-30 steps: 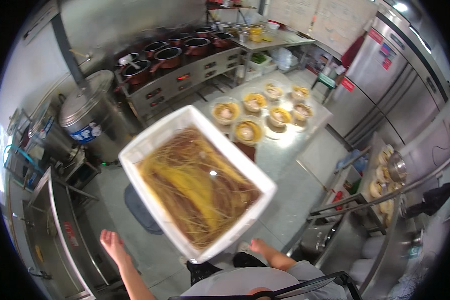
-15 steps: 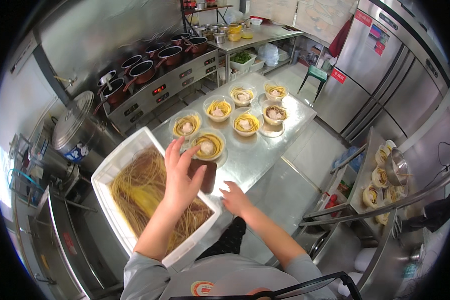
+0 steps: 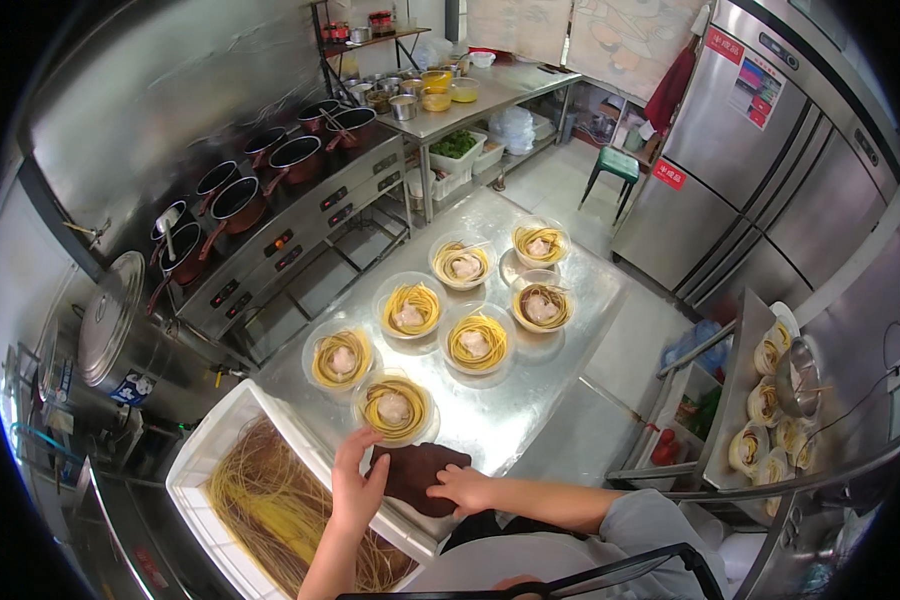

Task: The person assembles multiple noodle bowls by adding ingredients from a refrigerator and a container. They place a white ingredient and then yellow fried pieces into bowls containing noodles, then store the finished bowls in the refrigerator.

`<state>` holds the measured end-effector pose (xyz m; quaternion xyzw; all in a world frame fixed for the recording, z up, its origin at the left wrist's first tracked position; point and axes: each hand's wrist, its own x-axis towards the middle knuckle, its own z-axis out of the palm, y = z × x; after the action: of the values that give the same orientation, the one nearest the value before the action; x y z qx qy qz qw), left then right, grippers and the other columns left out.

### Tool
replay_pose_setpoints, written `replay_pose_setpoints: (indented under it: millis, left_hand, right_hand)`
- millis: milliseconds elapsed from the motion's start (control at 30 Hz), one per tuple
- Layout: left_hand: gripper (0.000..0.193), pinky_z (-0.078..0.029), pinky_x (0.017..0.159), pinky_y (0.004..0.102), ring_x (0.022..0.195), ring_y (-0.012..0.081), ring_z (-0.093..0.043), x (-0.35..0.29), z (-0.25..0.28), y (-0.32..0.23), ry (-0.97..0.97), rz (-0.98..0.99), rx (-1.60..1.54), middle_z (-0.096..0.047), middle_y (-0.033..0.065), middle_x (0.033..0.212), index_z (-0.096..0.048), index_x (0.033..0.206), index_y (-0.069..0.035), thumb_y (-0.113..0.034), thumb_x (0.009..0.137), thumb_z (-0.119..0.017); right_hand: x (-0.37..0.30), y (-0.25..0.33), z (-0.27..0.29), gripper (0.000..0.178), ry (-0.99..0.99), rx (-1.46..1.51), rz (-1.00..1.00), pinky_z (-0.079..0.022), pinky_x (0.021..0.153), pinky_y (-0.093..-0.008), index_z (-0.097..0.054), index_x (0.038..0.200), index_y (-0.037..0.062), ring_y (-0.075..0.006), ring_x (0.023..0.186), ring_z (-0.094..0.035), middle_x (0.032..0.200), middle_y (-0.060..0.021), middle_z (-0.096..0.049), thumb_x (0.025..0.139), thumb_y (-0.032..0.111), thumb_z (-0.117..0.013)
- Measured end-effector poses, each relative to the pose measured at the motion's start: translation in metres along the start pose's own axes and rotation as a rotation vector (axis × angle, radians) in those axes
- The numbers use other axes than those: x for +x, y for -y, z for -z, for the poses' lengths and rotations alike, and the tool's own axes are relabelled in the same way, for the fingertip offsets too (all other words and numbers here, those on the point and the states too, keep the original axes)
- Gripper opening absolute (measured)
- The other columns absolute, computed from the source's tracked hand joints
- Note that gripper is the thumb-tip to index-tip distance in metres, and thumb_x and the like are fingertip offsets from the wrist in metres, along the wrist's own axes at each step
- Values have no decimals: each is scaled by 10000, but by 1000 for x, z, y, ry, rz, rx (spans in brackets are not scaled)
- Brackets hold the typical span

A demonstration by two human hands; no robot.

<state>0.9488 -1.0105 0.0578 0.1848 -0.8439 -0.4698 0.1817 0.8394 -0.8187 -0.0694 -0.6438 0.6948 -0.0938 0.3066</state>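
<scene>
Several clear plastic bowls of noodles, each with a pale lump of meat on top, stand on the steel table (image 3: 570,345). Closest to me is one bowl (image 3: 394,408) with yellow noodles. Just in front of my body lies a dark brown cloth (image 3: 418,474). My right hand (image 3: 460,490) grips the cloth's right side with bent fingers. At the cloth's left edge, my left hand (image 3: 355,485) has its thumb and fingers apart, close to the nearest bowl; whether it touches the cloth is hard to tell. Left of it, a white bin (image 3: 195,470) holds loose noodles (image 3: 280,500).
Dark pots (image 3: 238,205) sit on a stove at the far left, above a lidded steel drum (image 3: 115,315). Steel refrigerators (image 3: 750,170) and a green stool (image 3: 616,165) stand to the far right. More noodle bowls (image 3: 748,448) and a metal bowl (image 3: 800,378) rest on a side shelf.
My right hand has come in leftward onto the brown cloth and taken hold of it. My left hand has drawn back from above the near bowls. The view has shifted.
</scene>
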Motion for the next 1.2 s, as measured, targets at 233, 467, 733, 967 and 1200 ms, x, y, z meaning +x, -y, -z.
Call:
replay_pose_setpoints:
  millis: [233,467,733,967,1200]
  left_hand:
    - [339,-441,988,402,1173,359,-549,9,-15,-37,-31,-69,79,-580,210,1241,-620,1135,-1,26,801,-668]
    - [455,-396,1006,500,1178,447,-485,-14,-56,-43,215,-79,276,-530,266,1266,-576,1223,-5,-70,786,-683]
    - [761,-307,1090,539,1311,500,-349,-40,-230,40,-203,760,921,-362,316,1433,-359,1416,49,-337,848,-686]
    - [624,-409,1006,508,1212,451,-482,12,-345,-15,-238,237,1098,-510,294,1306,-474,1337,18,-343,865,-666]
    - [555,-446,964,492,1160,425,-534,120,-460,-110,724,32,1055,-572,276,1235,-526,1290,3,-336,872,-659]
  right_hand:
    - [50,-29,-23,448,518,1886,-325,-507,559,-297,-453,1393,182,-189,765,-677,1108,-77,-651,985,336,-555]
    - [24,-36,-19,241,9,653,179,-501,725,-415,-621,1077,54,-308,885,-667,937,-136,-687,895,210,-631]
    - [-160,-183,43,214,-374,357,-59,-496,772,-458,-608,1085,71,-350,912,-633,954,-131,-669,914,199,-592]
    - [-424,-278,74,285,-1041,181,-536,-505,861,-410,-623,1170,76,-331,979,-614,1056,-121,-655,920,211,-624]
    - [-690,-282,85,241,-2167,230,-1424,-520,778,-408,-653,1069,44,-305,880,-638,985,-127,-659,842,124,-670]
